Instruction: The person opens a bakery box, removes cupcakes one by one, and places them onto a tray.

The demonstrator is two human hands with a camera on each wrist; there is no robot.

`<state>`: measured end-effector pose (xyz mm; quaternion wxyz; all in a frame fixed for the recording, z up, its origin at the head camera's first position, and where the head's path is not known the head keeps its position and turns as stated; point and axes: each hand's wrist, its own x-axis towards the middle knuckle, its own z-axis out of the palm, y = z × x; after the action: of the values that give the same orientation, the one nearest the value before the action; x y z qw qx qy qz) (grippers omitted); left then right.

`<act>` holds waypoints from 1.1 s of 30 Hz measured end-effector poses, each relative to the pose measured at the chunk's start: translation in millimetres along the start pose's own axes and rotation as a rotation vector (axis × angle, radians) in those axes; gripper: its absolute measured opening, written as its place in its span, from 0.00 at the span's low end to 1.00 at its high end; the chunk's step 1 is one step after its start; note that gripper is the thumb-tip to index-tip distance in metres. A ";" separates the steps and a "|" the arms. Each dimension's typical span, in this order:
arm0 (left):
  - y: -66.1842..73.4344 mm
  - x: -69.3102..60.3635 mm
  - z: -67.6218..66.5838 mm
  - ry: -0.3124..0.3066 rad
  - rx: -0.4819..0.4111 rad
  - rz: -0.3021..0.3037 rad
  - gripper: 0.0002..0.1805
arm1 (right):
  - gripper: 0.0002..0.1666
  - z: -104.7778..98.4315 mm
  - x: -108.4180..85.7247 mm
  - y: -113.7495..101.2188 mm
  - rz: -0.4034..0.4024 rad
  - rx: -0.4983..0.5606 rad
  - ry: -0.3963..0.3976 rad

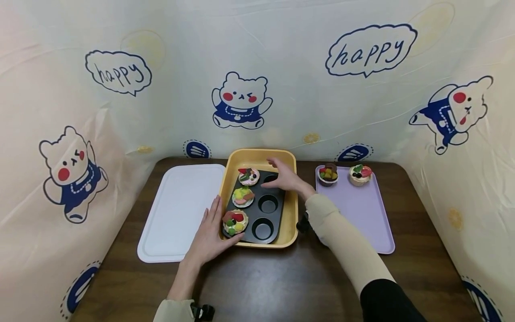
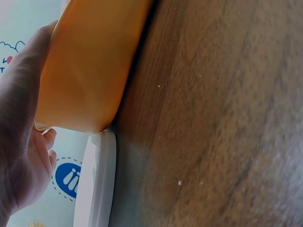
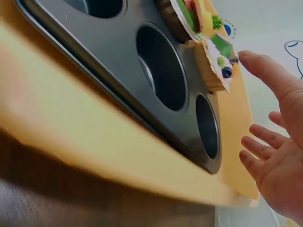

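A dark muffin tin (image 1: pixel 253 216) lies inside a yellow tray (image 1: pixel 290 214). Its left column holds three fruit-topped cupcakes, a far one (image 1: pixel 248 177), a middle one (image 1: pixel 243 197) and a near one (image 1: pixel 235 222); the right column's cups hold nothing. My left hand (image 1: pixel 210 233) rests on the tray's near-left side with fingers extended along the rim and thumb by the front edge. Above the far-right cup hovers my right hand (image 1: pixel 286 175), fingers apart with nothing between them. The right wrist view shows that hand (image 3: pixel 279 161) beyond the tin, near the far cupcake (image 3: pixel 215 66).
On the right, a lavender tray (image 1: pixel 358 210) carries a dark-cased cupcake (image 1: pixel 327 175) and a light-cased cupcake (image 1: pixel 360 175) at its far end. A white tray (image 1: pixel 181 212) lies to the left, close against the yellow one. A printed curtain (image 1: pixel 297 103) surrounds the wooden table (image 1: pixel 273 286).
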<state>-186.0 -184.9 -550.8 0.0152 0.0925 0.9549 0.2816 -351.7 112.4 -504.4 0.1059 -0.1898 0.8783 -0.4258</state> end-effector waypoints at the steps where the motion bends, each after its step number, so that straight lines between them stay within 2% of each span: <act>1: -0.3 0.0 0.0 0.000 0.000 0.000 0.75 | 0.59 2.0 0.3 -0.7 -0.002 -0.001 -0.003; 13: -1.1 -0.4 0.7 0.009 -0.006 0.016 0.75 | 0.59 21.2 6.8 -7.9 -0.018 0.007 -0.030; 19: 0.4 -0.4 -0.4 0.014 -0.013 0.022 0.75 | 0.57 31.9 12.4 -5.4 0.005 0.008 -0.031; 33: 0.7 0.0 -0.3 0.016 -0.003 0.019 0.74 | 0.51 48.8 23.3 3.3 0.033 -0.020 0.043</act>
<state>-185.9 -184.6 -550.2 0.0050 0.0991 0.9537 0.2840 -356.6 69.9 -537.5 0.0920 -0.1671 0.8877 -0.4191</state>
